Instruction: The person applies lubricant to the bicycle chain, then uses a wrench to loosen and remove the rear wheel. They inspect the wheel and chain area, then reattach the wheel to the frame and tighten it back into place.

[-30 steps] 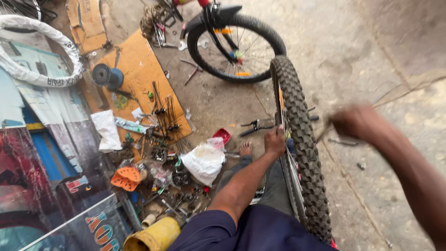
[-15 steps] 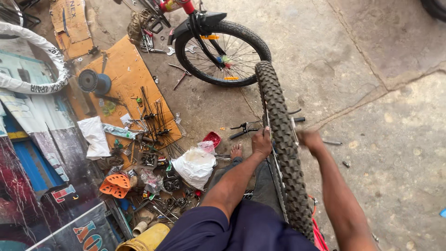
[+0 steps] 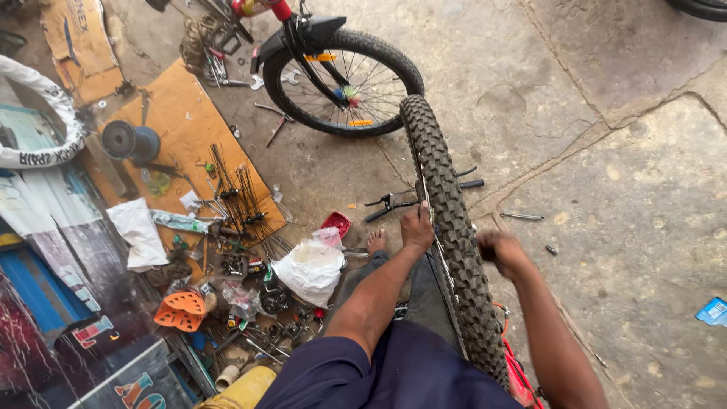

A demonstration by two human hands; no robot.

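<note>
- The concrete floor (image 3: 606, 189) fills most of the view, cracked and stained.
- A knobby bicycle wheel (image 3: 447, 227) stands upright on the floor in front of the seated person, running from near the lap away toward a second bike; its tread faces up between the two arms.
- The rear wheel (image 3: 341, 76) of a red-framed bicycle stands just beyond the far end of the knobby wheel.
- An orange cardboard sheet (image 3: 182, 144) lies to the left, with a bundle of dark spokes (image 3: 238, 193) on it.
- A white plastic bag (image 3: 310, 269) sits left of the person's leg, near a bare foot (image 3: 376, 242).
- The left hand (image 3: 416, 227) lies against the left side of the wheel, fingers curled closed on the rim just under the tread.
- The right hand (image 3: 500, 254) is just beside the tyre's right flank, closed into a fist; it is blurred, so whether it touches the tyre or grips anything cannot be told.
- A black brake lever set (image 3: 390, 203) lies on the floor beyond the left hand.
</note>
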